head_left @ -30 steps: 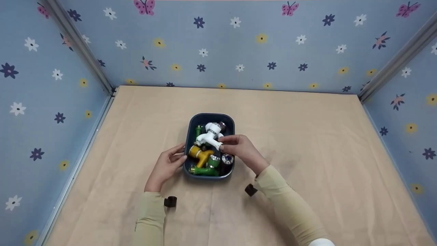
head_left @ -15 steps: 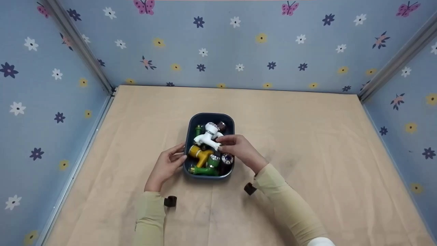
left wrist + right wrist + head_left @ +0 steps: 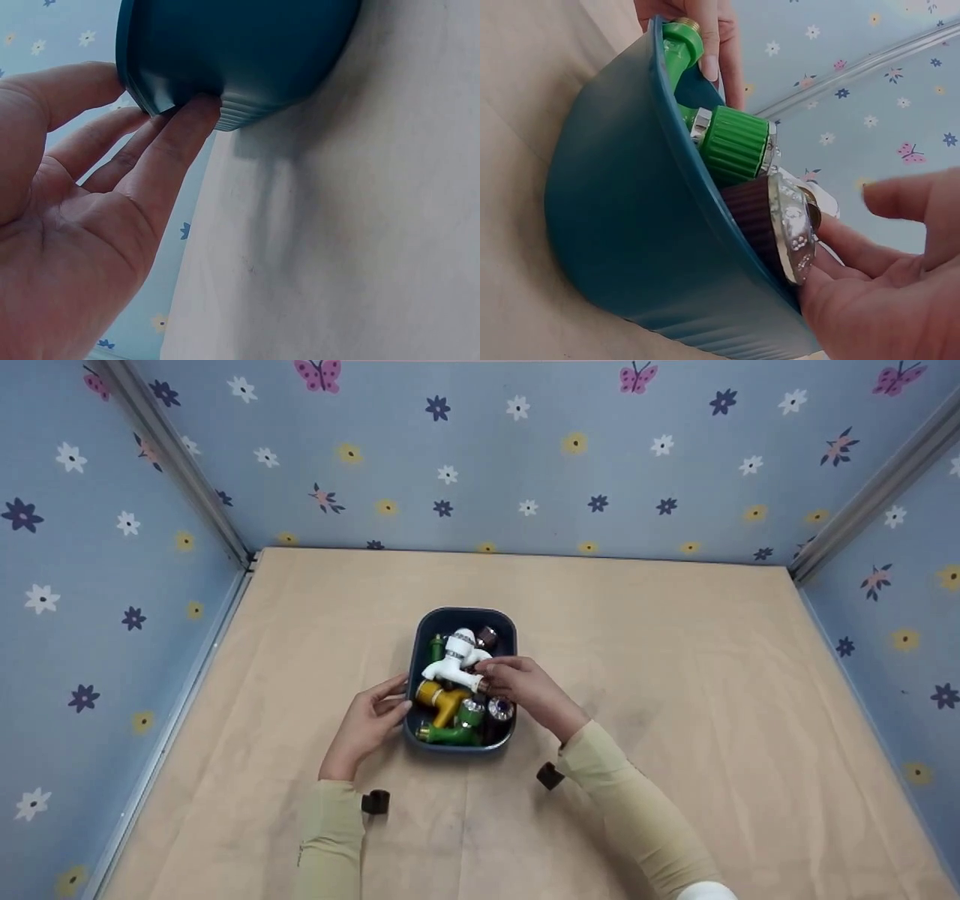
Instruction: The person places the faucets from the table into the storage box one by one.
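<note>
A dark blue plastic bin (image 3: pixel 457 749) full of taps stands on the table. My left hand (image 3: pixel 367 727) rests its fairly straight fingers against the bin's left wall, thumb near the rim. Over the bin's right rim reaches my right hand (image 3: pixel 532 690), its fingertips at the threaded end of a white tap (image 3: pixel 455 664). In the right wrist view its thumb (image 3: pixel 900 199) stands apart from the taps. A yellow tap (image 3: pixel 448 703), a green tap (image 3: pixel 450 735) and a dark tap with a silvery cap (image 3: pixel 791 229) lie nearer me. Lower parts of the taps are hidden.
Another green tap (image 3: pixel 436 646) and a brown knob (image 3: pixel 487 637) show at the bin's far end. A beige cloth (image 3: pixel 660 660) covers the table. Flower-patterned walls (image 3: pixel 480 457) close off the back and sides. Black wrist-worn pieces (image 3: pixel 376 802) stick out from the sleeves.
The white tap has shifted slightly left and turned a little in the bin. My right fingertips have come away from its end, which now shows. My left hand has stayed in place.
</note>
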`<state>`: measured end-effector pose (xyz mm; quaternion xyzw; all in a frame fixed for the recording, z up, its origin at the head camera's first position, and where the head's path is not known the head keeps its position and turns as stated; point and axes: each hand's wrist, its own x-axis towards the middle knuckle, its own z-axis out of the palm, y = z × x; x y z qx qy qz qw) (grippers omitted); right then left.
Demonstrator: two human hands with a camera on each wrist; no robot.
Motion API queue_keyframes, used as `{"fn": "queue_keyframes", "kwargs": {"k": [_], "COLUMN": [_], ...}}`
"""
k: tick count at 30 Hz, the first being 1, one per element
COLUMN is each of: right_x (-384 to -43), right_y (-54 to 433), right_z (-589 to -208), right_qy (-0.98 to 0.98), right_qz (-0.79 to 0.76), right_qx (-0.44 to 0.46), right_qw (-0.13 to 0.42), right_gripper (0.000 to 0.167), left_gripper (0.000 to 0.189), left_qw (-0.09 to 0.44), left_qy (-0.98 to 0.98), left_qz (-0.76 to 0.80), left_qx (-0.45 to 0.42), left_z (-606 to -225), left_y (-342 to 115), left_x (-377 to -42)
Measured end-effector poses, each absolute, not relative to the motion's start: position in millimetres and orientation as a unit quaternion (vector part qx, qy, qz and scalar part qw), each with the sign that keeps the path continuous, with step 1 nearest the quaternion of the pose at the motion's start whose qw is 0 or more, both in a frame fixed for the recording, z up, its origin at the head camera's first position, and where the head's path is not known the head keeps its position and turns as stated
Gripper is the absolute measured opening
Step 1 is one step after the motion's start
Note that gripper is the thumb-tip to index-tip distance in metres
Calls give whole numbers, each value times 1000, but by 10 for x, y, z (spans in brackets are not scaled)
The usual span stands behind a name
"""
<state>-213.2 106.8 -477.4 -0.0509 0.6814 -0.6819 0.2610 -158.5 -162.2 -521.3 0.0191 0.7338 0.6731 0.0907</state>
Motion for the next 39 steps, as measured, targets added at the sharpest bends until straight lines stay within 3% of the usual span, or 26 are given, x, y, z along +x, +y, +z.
{"fn": "queue_keyframes", "kwargs": {"k": [9,19,27,39], "right_x": [-2095,-2079,-2025,-1861], "right_y": [1162,1217,1309,1819], "right_z": [-4703,-4687,-4692,-4770], "right_qy": [639,630,616,655], "right_qz": [-721,-732,-752,-734], "right_qx": [-37,-26,-18,-23], "right_qw": [265,260,234,175], "right_gripper": [42,41,36,29], "left_gripper": [50,50,50,49], "left_qw": [86,82,85,71], "left_qy": [730,738,741,775], "left_qz": [677,670,666,627], "left_qx": [22,20,18,39], "left_z": [-5237,-5221,-5205,-5212], "left_y": [-1629,-1621,-1615,-1607], "left_x": [-1591,-1603,-1596,-1583]}}
